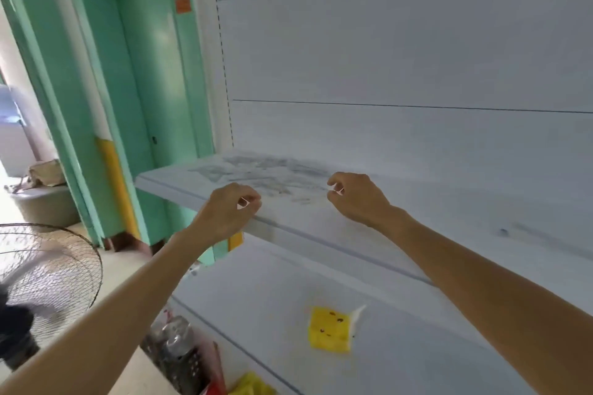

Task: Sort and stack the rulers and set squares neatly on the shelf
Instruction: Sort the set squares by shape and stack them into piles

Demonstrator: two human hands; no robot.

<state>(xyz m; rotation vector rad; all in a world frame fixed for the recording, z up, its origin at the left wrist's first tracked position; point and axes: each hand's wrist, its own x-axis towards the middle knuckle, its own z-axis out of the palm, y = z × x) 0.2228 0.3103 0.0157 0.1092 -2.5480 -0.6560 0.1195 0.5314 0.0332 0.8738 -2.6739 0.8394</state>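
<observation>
While both arms reach up to the white shelf (449,212), a person's left hand (229,212) sits at its near edge and the right hand (356,199) over its surface, the fingers of each curled inward. A pale glint shows at each set of fingertips, but blur makes it impossible to tell whether either hand pinches a clear piece or holds nothing. The rulers and set squares (263,170), transparent and loosely scattered, lie on the left part of the shelf just beyond the hands, towards the back panel (385,42). Sorting looks barely begun. The step likely calls for lifting pieces one at a time by their edges, grouping like shapes and squaring each stack before setting it down, since clear plastic on a pale board is easy to miss and slides readily. On a lower shelf (272,292) rests a yellow packet (329,329). To the left stand a green door frame (144,74) bearing an orange sticker (183,4), and a wire-guarded fan (48,269) near the floor.
</observation>
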